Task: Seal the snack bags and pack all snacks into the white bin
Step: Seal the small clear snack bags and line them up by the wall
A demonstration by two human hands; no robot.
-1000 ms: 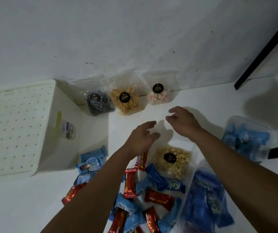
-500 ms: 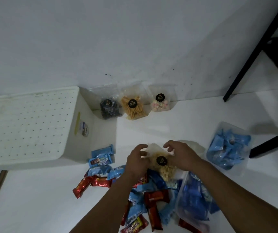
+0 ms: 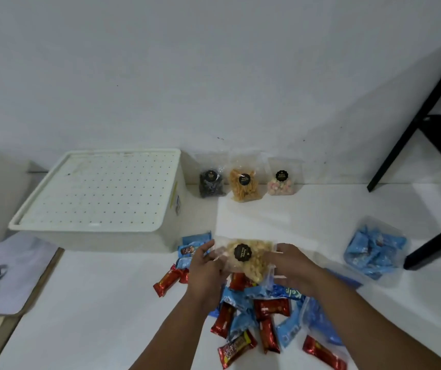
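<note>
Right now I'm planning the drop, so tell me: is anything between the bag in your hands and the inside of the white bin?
Yes. The perforated lid sits on the white bin, closing its top. Both the left hand and right hand hold the pale snack bag to the bin's right, so the lid must come off first.

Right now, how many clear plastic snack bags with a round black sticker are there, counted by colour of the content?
Clear bag of dark, near-black snacks: 1
Clear bag of orange sticks: 1
Clear bag of pink and white pieces: 1
Clear bag of pale yellow pieces, held by the left hand and right hand: 1
Total: 4
</note>
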